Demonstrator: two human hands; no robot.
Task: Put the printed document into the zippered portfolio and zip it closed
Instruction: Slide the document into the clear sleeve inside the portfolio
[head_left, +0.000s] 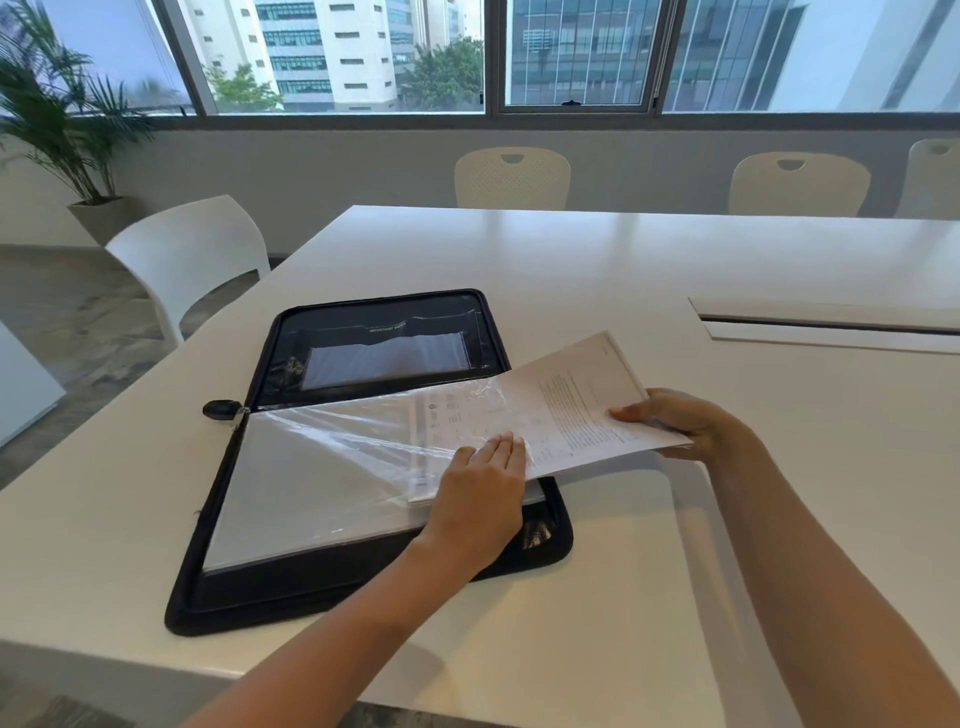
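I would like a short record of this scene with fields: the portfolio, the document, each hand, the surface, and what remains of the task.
portfolio: black zippered portfolio, lying open flat on the table, clear plastic sleeve on its near half
document: printed document, partly slid under the sleeve, right end sticking out and raised
left hand: left hand resting flat on the sleeve edge
right hand: right hand gripping the document's right end
surface: white table
remaining: finish inserting, close, zip
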